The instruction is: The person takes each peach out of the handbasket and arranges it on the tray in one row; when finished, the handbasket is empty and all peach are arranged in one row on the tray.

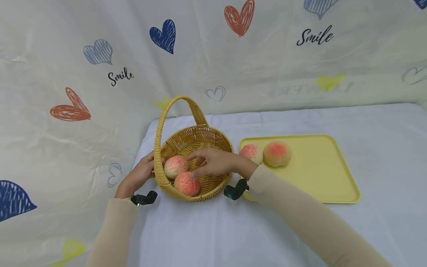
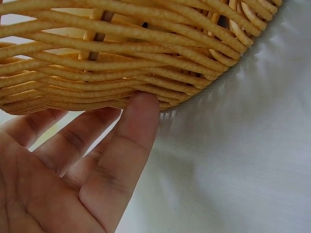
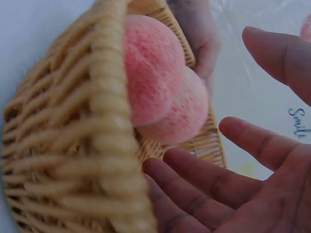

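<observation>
A yellow wicker basket (image 1: 193, 101) with a tall handle holds two pink-speckled peaches, one peach (image 1: 175, 167) towards the left wall and another peach (image 1: 187, 184) nearer the front. My left hand (image 1: 142, 173) holds the basket's left side. The left wrist view shows that thumb (image 2: 141, 119) against the weave, with the other fingers partly hidden behind the wicker edge. Over the basket, my right hand (image 1: 213, 162) reaches in from the right beside the peaches. Its fingers (image 3: 204, 177) are spread and hold nothing in the right wrist view.
To the right lies a yellow tray (image 1: 320, 174) bearing a speckled peach (image 1: 251, 152), partly behind my right wrist, and a smoother peach (image 1: 277, 154). A white cloth (image 1: 233, 233) covers the table. Behind hangs a pale curtain (image 1: 267, 66) printed with hearts.
</observation>
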`<state>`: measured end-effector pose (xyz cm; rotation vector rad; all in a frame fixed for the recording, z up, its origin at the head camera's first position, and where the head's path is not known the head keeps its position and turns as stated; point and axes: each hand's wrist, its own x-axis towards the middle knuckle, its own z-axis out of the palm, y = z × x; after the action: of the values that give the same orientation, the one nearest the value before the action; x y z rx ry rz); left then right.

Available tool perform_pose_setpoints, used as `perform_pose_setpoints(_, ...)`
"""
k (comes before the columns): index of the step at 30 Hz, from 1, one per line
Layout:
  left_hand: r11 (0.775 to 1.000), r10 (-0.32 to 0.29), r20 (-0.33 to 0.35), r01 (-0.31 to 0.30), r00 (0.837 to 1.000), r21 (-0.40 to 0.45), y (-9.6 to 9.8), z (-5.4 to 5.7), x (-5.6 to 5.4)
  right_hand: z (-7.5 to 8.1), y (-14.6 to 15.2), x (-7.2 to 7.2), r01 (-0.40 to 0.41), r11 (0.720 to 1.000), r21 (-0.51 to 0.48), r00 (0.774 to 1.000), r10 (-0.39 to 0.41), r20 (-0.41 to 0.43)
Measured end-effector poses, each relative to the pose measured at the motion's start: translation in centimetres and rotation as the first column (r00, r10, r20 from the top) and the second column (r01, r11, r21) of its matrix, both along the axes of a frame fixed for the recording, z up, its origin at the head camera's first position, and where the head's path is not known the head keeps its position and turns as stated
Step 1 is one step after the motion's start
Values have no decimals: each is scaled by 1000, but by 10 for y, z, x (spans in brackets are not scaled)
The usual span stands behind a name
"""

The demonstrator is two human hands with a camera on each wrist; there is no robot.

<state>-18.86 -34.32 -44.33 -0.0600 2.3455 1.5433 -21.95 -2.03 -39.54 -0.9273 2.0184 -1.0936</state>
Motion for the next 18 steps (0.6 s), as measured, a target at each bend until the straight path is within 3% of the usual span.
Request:
perform_pose_setpoints(9, 1000, -9, -3, 9, 1000, 0, 1, -1, 0, -8, -19, 7, -73, 997, -4, 997, 73, 37)
perform_pose_setpoints(18, 1000, -4, -5, 4, 1000, -5, 0, 1, 2, -18, -29, 10, -70, 998, 6, 995, 69, 68)
